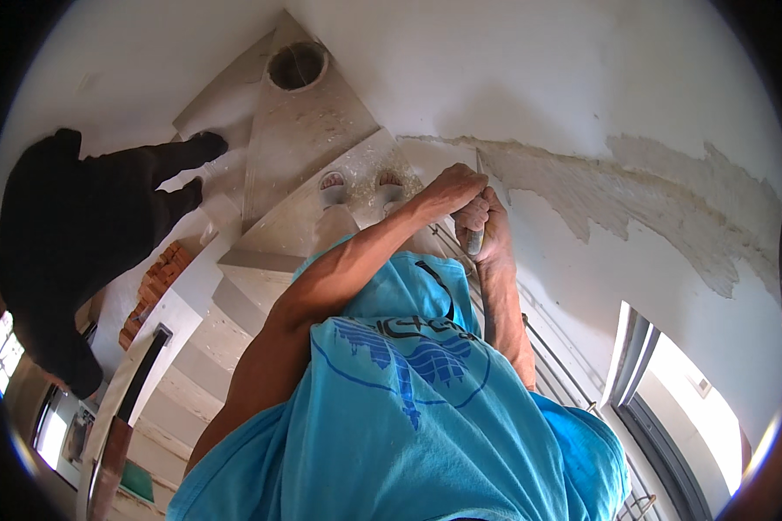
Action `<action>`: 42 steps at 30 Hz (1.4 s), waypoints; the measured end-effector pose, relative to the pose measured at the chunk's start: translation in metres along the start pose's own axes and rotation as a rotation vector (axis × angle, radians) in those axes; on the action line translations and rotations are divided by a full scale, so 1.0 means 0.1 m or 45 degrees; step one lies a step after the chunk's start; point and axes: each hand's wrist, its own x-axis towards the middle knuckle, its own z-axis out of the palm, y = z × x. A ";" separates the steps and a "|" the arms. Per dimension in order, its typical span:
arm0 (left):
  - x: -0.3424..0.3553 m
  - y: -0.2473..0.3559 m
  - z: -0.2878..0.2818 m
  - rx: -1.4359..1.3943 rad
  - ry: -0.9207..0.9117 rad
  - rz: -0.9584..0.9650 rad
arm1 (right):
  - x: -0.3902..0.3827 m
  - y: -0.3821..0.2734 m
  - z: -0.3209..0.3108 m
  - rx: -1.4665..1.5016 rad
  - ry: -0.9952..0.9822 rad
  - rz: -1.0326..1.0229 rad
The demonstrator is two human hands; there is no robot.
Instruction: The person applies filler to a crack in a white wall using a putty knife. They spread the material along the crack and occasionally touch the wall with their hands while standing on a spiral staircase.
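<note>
My right hand (488, 227) grips a grey, dusty hand tool (474, 241) beside the wall. Above it, my left hand (459, 187) is closed at the upper part of the same tool; exactly what its fingers press on is partly hidden. A thin part of the tool seems to reach up toward a rough strip of bare, chipped plaster (547, 174) that runs along the white wall (582, 87). My two feet in sandals (361, 187) stand below on a dusty triangular stair tread.
Stair steps (226, 339) descend at lower left beside a white balustrade with a rail (148, 365) and red bricks (156, 286). A person in black (78, 226) is at left. A round hole (297, 66) is in the upper tread. Metal bars and a window (678, 391) are at right.
</note>
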 end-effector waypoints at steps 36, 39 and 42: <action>0.13 0.17 -0.13 0.560 -0.093 -0.283 | 0.13 -0.05 -0.10 -0.166 0.234 0.006; 0.09 0.29 -0.09 0.369 0.012 -0.416 | 0.06 0.03 0.00 -0.111 0.178 -0.003; 0.08 0.39 -0.12 0.418 -0.009 -0.363 | 0.02 0.07 0.10 -0.071 0.256 -0.022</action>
